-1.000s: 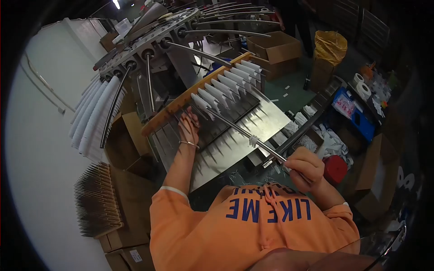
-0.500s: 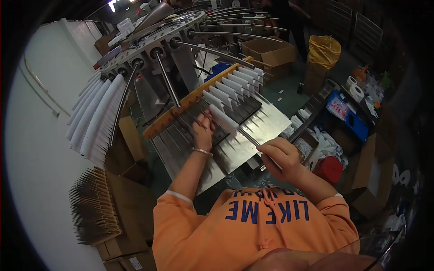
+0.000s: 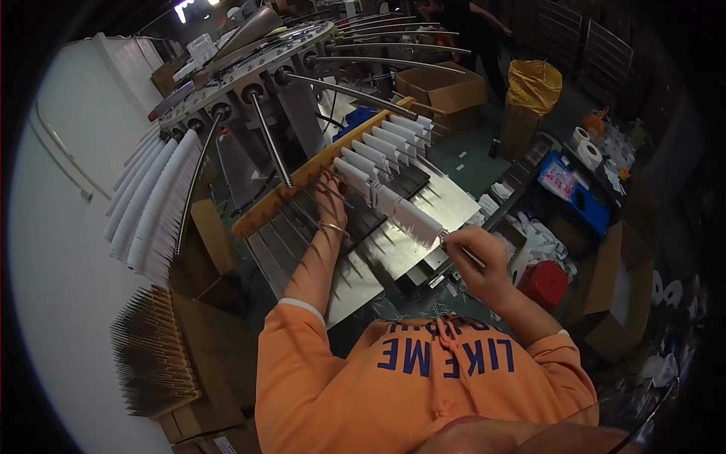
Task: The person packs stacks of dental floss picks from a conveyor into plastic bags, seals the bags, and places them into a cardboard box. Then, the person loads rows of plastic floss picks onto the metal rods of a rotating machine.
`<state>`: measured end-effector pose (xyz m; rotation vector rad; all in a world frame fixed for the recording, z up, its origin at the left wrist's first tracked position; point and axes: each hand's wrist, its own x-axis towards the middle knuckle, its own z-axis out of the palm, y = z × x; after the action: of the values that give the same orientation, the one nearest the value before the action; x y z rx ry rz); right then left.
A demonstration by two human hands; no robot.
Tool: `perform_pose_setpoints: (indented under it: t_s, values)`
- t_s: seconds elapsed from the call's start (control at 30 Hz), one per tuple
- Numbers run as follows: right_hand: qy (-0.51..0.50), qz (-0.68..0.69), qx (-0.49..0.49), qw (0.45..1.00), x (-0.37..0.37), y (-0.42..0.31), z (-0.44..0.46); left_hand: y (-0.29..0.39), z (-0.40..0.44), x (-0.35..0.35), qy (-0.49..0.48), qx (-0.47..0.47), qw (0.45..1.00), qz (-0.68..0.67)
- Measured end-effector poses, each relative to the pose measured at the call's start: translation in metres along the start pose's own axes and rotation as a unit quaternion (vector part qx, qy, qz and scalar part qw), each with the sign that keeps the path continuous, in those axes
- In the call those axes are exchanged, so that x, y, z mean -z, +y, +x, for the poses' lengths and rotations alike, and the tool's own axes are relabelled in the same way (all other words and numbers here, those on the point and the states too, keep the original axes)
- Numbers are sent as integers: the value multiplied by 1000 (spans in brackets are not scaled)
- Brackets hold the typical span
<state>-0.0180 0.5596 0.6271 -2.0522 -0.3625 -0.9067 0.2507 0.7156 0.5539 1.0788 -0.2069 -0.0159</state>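
Observation:
My right hand [image 3: 481,261] is closed in a pinch at the near end of a thin metal rod. Several white, thin sheet-like pieces [image 3: 404,212] hang bunched along that rod, reaching almost to my fingers. My left hand [image 3: 330,200] is at the far end of the same white pieces, beside a wooden bar [image 3: 302,181] lined with metal rods. Its fingers are curled, and what they grip is hidden. More white pieces [image 3: 389,144] hang in a row from the bar's rods. Below lies a shiny metal plate [image 3: 439,219].
A round machine [image 3: 249,76] with long radiating rods stands behind the bar; white pieces [image 3: 155,204] hang on its left. A spiked wooden rack [image 3: 151,352] sits at lower left. Cardboard boxes [image 3: 616,291], a red container [image 3: 544,284] and a blue tray [image 3: 575,193] are at right. A person [image 3: 488,38] stands behind.
The white pieces now extend farther along the rod toward my right hand, covering the bare rod seen before. My left hand has moved slightly farther up toward the wooden bar.

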Motion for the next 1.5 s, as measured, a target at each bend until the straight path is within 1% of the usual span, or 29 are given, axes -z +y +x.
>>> perform_pose_setpoints:
  t_s: [0.03,0.1,0.13,0.2,0.23,0.3,0.33,0.4,0.43,0.5,0.6,0.77,0.83,0.87,0.9,0.93,0.97,1.0,1.03,1.07,1.13,1.17,1.23,1.27,1.3,1.33,1.37,1.43,1.5]
  values:
    - [16,44,-53,998,-4,5,-4,1,-13,-3,-2,0,1000,0]
    - [43,125,-93,987,-1,7,-22,-1,-45,-5,-94,-106,975,171]
    - [69,205,-133,967,3,7,-33,3,-58,-8,-93,-104,975,172]
    - [109,217,-119,963,15,5,-48,13,-77,-14,-159,-6,982,100]
    - [150,228,-105,956,20,3,-54,14,-77,-15,-159,-4,982,102]
    - [162,211,-101,959,27,2,-58,15,-76,-18,-118,-201,898,373]
    - [173,194,-96,961,30,1,-60,11,-73,-19,-119,-201,898,374]
    - [160,183,-113,963,34,3,-55,2,-66,-21,-124,-259,792,539]
    - [144,172,-130,966,35,5,-51,3,-63,-23,-127,-260,790,540]
    - [134,180,-138,965,31,5,-38,7,-58,-27,-134,-306,729,598]
    - [113,205,-142,962,23,6,-22,6,-51,-32,-116,-365,709,592]
    - [125,226,-160,953,20,19,-47,8,-68,-44,-120,-330,677,646]
    - [183,196,-149,952,20,21,-58,11,-80,-50,-128,-319,661,667]
    - [187,193,-151,951,22,23,-65,12,-86,-53,-150,-352,685,620]
    - [259,242,-179,918,27,27,-73,14,-93,-56,-172,-384,706,570]
    - [329,288,-204,876,32,31,-80,18,-100,-59,-179,-384,707,567]
    - [370,308,-220,848,40,36,-83,25,-105,-60,-224,-355,754,505]
    - [379,304,-219,846,50,43,-89,34,-109,-63,-268,-324,794,439]
    - [386,343,-223,827,60,51,-97,44,-111,-70,-261,-348,794,425]
    - [396,380,-223,806,69,57,-103,51,-112,-78,-277,-353,790,419]
    - [390,383,-216,809,83,63,-107,63,-112,-94,-235,-425,650,585]
    - [366,393,-219,815,89,67,-108,69,-114,-99,-282,-401,635,597]
    - [373,346,-218,833,105,83,-103,61,-107,-95,-434,-230,606,626]
    - [359,305,-233,851,115,90,-99,56,-101,-94,-443,-240,597,624]
    - [371,304,-228,848,123,95,-91,49,-96,-93,-552,-3,637,538]
    - [341,246,-240,875,132,99,-81,45,-95,-94,-615,239,627,414]
    - [308,187,-254,898,140,103,-73,42,-97,-95,-619,238,621,418]
    - [273,181,-253,910,156,109,-57,37,-102,-99,-592,383,663,251]
    - [232,176,-254,922,172,114,-45,27,-106,-102,-593,407,671,182]
